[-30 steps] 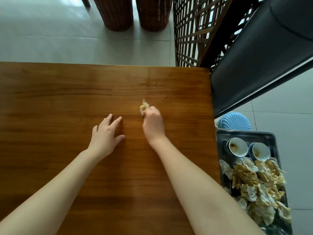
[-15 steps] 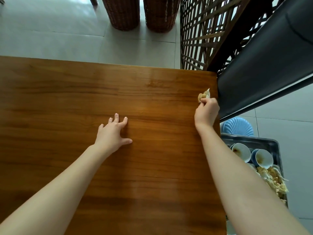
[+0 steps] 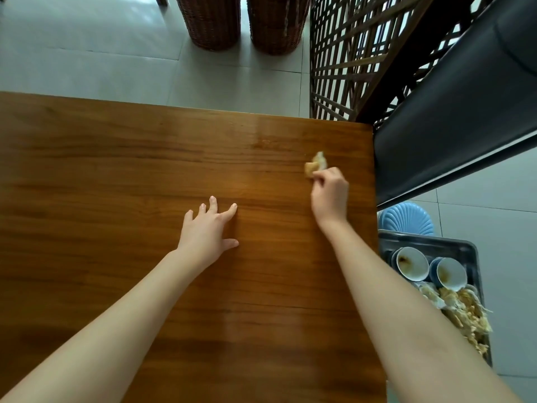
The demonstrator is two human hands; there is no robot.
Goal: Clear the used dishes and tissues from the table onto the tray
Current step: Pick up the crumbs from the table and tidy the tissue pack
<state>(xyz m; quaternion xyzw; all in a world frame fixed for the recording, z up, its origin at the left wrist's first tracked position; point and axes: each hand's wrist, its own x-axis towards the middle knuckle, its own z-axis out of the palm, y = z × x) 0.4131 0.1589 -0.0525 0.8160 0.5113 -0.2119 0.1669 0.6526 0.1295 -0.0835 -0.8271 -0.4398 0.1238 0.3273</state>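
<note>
My right hand [image 3: 330, 195] pinches a crumpled, stained tissue [image 3: 315, 167] against the wooden table [image 3: 116, 175], near its far right corner. My left hand [image 3: 207, 230] rests flat on the table's middle with its fingers spread. Beside the table's right edge, lower down, sits a grey metal tray [image 3: 471, 251]. It holds two used white-and-blue cups [image 3: 430, 267] and a heap of crumpled stained tissues [image 3: 462, 315]. My right forearm hides part of the tray.
A blue plastic stool [image 3: 406, 219] stands just beyond the tray. A dark padded bench [image 3: 453, 117] and a wooden lattice screen [image 3: 348, 53] rise at the right. Two wicker baskets [image 3: 241, 21] stand on the tiled floor past the table.
My right hand swept the tissue from the table's middle out to the right edge, then came back a little to the left. My left hand stayed flat in place.
</note>
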